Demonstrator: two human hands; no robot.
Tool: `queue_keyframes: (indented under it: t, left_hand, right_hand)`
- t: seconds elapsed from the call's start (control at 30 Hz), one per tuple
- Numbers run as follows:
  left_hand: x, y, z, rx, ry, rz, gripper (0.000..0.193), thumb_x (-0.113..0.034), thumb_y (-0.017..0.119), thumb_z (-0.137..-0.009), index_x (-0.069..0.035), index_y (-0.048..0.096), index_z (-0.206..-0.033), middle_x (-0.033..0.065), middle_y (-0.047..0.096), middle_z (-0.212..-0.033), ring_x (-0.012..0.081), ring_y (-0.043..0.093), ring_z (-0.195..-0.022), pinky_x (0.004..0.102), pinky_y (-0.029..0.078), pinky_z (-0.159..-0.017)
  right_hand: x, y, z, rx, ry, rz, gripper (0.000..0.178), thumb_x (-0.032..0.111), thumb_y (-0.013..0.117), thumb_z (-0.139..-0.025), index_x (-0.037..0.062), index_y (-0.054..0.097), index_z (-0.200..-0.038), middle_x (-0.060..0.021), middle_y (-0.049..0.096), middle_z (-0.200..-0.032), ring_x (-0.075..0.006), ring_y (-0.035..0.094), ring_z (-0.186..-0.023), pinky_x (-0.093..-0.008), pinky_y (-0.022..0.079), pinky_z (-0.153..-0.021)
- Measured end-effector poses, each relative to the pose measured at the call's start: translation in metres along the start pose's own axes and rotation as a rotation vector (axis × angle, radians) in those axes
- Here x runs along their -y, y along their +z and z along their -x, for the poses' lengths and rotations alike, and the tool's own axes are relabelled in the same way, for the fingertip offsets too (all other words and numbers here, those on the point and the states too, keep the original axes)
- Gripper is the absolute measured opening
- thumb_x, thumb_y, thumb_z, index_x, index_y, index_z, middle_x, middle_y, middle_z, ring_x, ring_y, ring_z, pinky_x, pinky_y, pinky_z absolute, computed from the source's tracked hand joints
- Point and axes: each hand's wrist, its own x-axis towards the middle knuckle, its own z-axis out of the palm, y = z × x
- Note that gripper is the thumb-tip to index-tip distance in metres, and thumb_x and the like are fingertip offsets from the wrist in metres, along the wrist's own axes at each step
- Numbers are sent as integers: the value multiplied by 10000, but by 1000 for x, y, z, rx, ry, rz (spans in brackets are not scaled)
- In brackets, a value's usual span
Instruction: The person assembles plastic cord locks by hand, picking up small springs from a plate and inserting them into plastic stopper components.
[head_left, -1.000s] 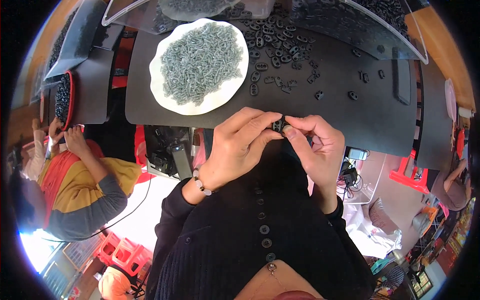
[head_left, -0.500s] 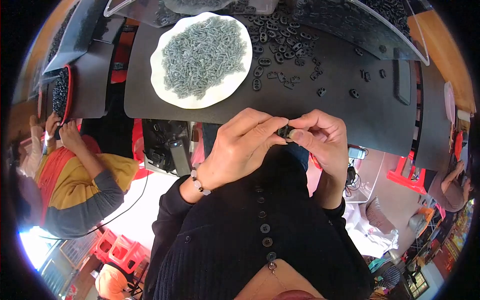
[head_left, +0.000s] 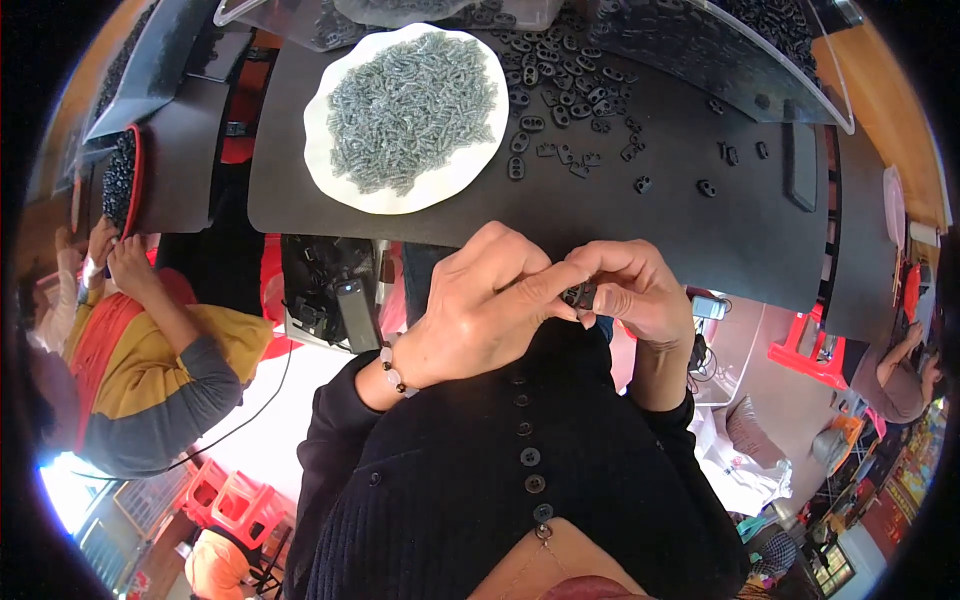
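In front of my chest, my left hand and my right hand meet just off the table's near edge. Pinched between their fingertips is a small black plastic cord lock, mostly covered by fingers and thumbs. Both hands grip it at once. Beyond them stands a scalloped white plate heaped with small metal springs. To the right of the plate, loose black cord-lock pieces with holes lie scattered on the dark table.
Clear plastic bins of black parts line the far side. A dark flat block lies at the table's right. At left, another person's hands work by a red-rimmed tray. Red stools stand around.
My hands have dropped slightly toward me and the right index finger has come over the top of the cord lock. It stays between both hands' fingertips.
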Motion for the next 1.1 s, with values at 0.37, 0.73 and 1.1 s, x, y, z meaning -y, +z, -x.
queue_keyframes:
  t: [0.37, 0.73, 1.1]
  left_hand:
    - [-1, 4, 2, 13, 57, 124, 493, 66, 742, -574, 40, 661, -1059, 59, 510, -761, 220, 563, -700, 309, 479, -593]
    - [-1, 5, 5, 32, 87, 163, 491, 109, 716, -569, 77, 644, -1053, 70, 529, -750, 230, 580, -731, 306, 494, -590]
    - [2, 6, 2, -37, -6, 150, 487, 64, 769, -580, 11, 685, -1057, 60, 573, -754, 218, 613, -712, 295, 501, -584]
  right_hand:
    - [-2, 4, 1, 13, -1, -68, 287, 227, 717, -844, -22, 635, -958, -54, 634, -840, -96, 595, -712, -221, 501, -649]
    - [-1, 9, 5, 16, 27, -85, 226, 187, 684, -859, -15, 607, -928, -50, 621, -836, -102, 589, -708, -228, 486, -670]
    - [-10, 14, -2, -26, -35, -175, 334, 264, 653, -896, -38, 604, -1031, -61, 621, -859, -121, 618, -730, -259, 525, -690]
